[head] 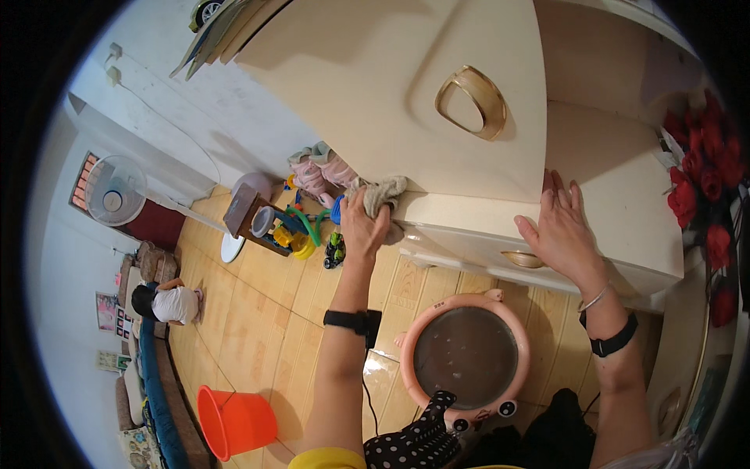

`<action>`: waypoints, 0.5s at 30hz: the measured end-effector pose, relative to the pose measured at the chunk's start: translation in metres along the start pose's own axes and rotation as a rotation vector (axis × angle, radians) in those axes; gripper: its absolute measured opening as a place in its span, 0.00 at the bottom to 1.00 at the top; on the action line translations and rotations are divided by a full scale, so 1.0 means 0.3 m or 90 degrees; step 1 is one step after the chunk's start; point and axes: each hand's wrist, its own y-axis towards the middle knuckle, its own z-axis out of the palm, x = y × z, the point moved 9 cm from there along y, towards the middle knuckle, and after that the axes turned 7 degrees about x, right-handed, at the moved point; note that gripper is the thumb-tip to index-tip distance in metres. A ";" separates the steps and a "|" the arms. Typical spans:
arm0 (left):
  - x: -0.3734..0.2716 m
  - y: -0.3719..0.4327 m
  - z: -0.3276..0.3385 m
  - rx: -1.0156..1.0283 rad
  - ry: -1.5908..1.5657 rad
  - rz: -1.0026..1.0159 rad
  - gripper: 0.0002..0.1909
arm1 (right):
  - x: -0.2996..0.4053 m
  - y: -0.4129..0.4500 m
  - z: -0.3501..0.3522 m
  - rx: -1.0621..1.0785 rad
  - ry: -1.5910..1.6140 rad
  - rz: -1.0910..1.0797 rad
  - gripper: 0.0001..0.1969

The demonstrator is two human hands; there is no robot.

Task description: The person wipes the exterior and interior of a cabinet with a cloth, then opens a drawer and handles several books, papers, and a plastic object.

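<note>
My left hand (364, 225) grips a damp-looking beige cloth (384, 196) against the left corner of a cream cabinet (375, 99), just below its upper door. My right hand (562, 234) rests with fingers spread on the cabinet's lower ledge (621, 193), near the open recess. A gold handle (471, 102) sits on the upper door, and a smaller gold handle (522, 259) on the drawer front is partly beside my right palm. On the floor below, a pink basin (407, 357) with cartoon eyes holds murky grey-brown water (466, 357).
An orange-red bucket (237, 422) stands on the wood-look floor. Pink roller skates (316, 170), toys (299, 234) and a standing fan (116, 193) are at the left. A person (173, 305) is by the sofa (158, 375). Red artificial roses (703, 182) stand at the right.
</note>
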 end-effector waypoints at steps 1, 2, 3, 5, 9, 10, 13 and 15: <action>0.003 0.006 0.013 0.001 0.002 -0.004 0.17 | -0.003 0.002 0.000 -0.004 -0.009 -0.002 0.33; 0.009 0.008 0.015 -0.021 0.023 -0.001 0.16 | -0.001 0.000 -0.001 -0.009 -0.018 -0.005 0.33; 0.000 0.010 0.004 -0.046 0.043 0.005 0.16 | 0.002 -0.005 -0.007 -0.012 -0.017 -0.007 0.33; -0.079 -0.037 0.035 -0.051 0.052 0.061 0.17 | -0.008 0.002 0.004 -0.001 -0.029 0.012 0.34; -0.464 -0.149 0.172 0.123 -0.130 0.245 0.25 | -0.022 -0.007 0.003 0.004 -0.007 0.030 0.33; -0.533 -0.186 0.201 0.108 -0.059 0.263 0.28 | -0.016 -0.009 0.006 0.018 -0.028 0.015 0.33; -0.579 -0.172 0.202 0.139 -0.047 0.281 0.27 | -0.016 -0.010 0.007 0.048 -0.017 -0.002 0.33; -0.511 -0.153 0.176 0.145 -0.049 0.290 0.28 | -0.030 -0.013 0.014 0.046 -0.023 -0.003 0.32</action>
